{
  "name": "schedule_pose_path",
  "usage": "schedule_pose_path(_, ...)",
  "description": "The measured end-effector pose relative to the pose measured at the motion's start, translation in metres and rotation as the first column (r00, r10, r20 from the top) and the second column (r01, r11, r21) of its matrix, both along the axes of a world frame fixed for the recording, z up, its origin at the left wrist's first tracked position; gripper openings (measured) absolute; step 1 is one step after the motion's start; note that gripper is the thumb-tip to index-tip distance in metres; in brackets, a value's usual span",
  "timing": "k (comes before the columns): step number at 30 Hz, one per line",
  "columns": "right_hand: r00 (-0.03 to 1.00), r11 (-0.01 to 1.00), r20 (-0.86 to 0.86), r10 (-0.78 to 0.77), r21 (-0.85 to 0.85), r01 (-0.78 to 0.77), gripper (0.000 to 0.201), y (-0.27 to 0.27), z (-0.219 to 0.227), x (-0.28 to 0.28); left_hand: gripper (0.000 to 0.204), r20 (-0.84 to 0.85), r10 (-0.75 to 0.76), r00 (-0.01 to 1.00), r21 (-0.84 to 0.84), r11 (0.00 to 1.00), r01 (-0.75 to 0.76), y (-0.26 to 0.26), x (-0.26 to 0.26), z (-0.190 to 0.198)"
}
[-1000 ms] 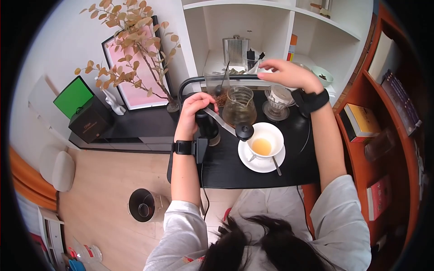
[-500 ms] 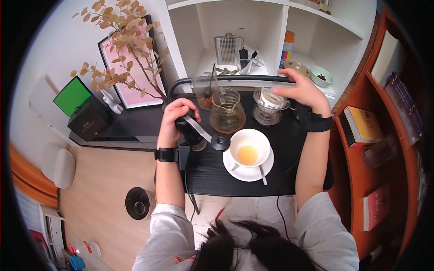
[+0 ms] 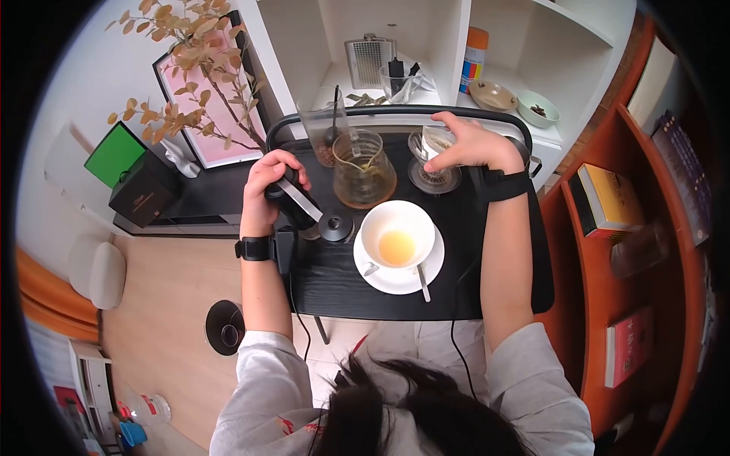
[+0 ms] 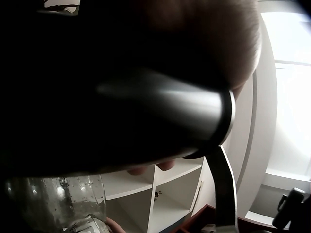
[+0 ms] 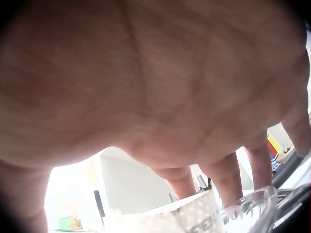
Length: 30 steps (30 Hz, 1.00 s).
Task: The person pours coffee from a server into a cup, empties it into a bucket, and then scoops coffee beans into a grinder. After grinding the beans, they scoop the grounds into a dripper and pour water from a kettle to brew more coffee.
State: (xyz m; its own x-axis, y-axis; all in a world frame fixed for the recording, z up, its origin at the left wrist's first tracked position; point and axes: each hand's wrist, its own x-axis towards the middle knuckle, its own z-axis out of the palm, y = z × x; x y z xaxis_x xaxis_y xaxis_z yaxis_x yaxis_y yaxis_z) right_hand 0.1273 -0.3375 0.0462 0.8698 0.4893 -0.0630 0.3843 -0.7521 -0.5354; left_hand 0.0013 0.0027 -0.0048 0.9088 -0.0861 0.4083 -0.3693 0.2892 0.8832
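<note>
My left hand (image 3: 262,182) grips the upper body of a black hand coffee grinder (image 3: 291,204), its crank arm and round knob pointing toward the cup. The grinder's dark body (image 4: 180,107) fills much of the left wrist view. At the right, my right hand (image 3: 477,144) hovers over a glass coffee dripper (image 3: 439,181) with spread fingers. A printed paper filter (image 3: 436,141) sits in the dripper, close below the palm; in the right wrist view the fingers come down around the filter (image 5: 180,218). Between the hands stands a glass coffee server (image 3: 363,181).
A white cup (image 3: 395,216) with a little amber liquid stands on a saucer (image 3: 403,286) beside a spoon (image 3: 423,285). Behind is a tall clear container (image 3: 322,144) with brown contents. The black table (image 3: 334,292) has a raised rail; bookshelves (image 3: 585,289) flank the right.
My right hand has come down from above the table to the dripper and filter. My left hand keeps its grip on the grinder, which now leans more. The head view has shifted.
</note>
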Motion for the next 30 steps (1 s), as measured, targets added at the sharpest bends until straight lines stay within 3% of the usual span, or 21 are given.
schedule_pose_path(7, 0.996, 0.993, 0.027, 0.086, 0.079, -0.088, 0.104, 0.0, -0.014, 0.013, 0.029, -0.018, 0.018, 1.0, 0.026, 0.999, -0.018, 0.0, -0.001, 0.0)
schedule_pose_path(30, 0.997, 0.998, 0.046, 0.067, 0.017, -0.068, 0.105, 0.02, -0.009, 0.005, 0.03, -0.024, 0.03, 0.999, 0.037, 0.999, -0.029, 0.0, 0.0, 0.0)
